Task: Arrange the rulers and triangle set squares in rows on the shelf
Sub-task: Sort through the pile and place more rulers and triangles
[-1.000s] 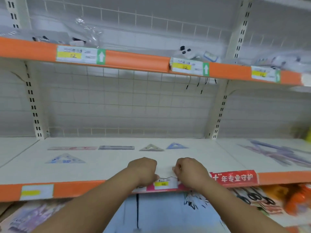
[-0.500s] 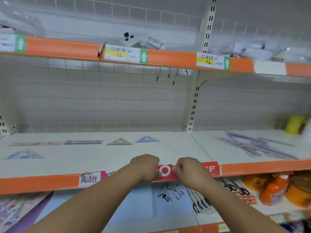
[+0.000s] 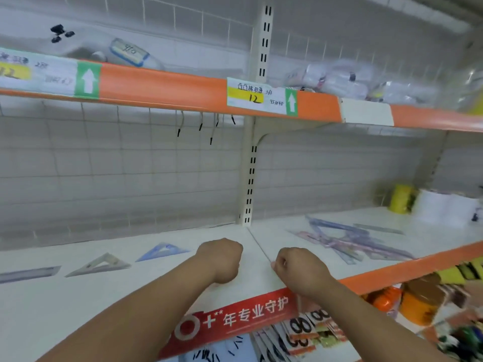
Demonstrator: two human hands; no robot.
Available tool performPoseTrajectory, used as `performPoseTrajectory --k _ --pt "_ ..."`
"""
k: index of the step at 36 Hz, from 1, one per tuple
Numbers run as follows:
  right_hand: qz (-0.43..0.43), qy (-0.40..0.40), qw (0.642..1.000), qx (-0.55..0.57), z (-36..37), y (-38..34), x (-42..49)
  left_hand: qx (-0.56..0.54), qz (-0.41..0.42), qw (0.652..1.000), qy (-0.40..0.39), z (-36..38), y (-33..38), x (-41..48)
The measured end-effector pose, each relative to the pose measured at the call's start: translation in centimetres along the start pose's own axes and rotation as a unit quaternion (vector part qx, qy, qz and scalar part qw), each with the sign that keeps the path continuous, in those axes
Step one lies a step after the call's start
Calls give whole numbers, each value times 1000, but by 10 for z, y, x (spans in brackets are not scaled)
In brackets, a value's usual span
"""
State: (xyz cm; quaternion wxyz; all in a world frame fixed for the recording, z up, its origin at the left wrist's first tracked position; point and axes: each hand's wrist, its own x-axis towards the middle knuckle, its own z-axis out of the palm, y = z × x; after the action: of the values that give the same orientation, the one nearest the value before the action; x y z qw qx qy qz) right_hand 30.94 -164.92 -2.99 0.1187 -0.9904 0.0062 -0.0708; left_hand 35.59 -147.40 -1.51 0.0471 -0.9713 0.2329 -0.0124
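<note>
On the white shelf (image 3: 109, 301) a blue triangle set square (image 3: 161, 252), a pale grey set square (image 3: 100, 265) and a flat ruler (image 3: 27, 273) lie in a row at the left. A loose pile of rulers and set squares (image 3: 352, 242) lies on the right shelf section. My left hand (image 3: 222, 259) is a closed fist just above the shelf, right of the blue set square. Near the seam between the two sections, my right hand (image 3: 299, 270) is also closed. Nothing shows in either hand.
An upper shelf (image 3: 162, 87) with an orange edge and price labels hangs overhead. A slotted upright post (image 3: 251, 178) divides the back wall. A yellow roll (image 3: 401, 199) and a white roll (image 3: 441, 207) stand at the far right. A red banner strip (image 3: 235, 317) runs along the front edge, above packaged goods.
The view has swung to the right. Both fists have lifted from the shelf's front edge strip and now sit over the shelf surface, further apart.
</note>
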Motion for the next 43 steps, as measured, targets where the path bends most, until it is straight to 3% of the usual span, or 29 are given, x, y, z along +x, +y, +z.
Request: performPoseTrajectory --k 18,43 --pt "17 -8 1000 -13 1 116 53 -6 45 998 -40 5 86 105" --pt "-67 -29 997 -38 -40 330 150 -21 -65 996 -60 -2 247 221"
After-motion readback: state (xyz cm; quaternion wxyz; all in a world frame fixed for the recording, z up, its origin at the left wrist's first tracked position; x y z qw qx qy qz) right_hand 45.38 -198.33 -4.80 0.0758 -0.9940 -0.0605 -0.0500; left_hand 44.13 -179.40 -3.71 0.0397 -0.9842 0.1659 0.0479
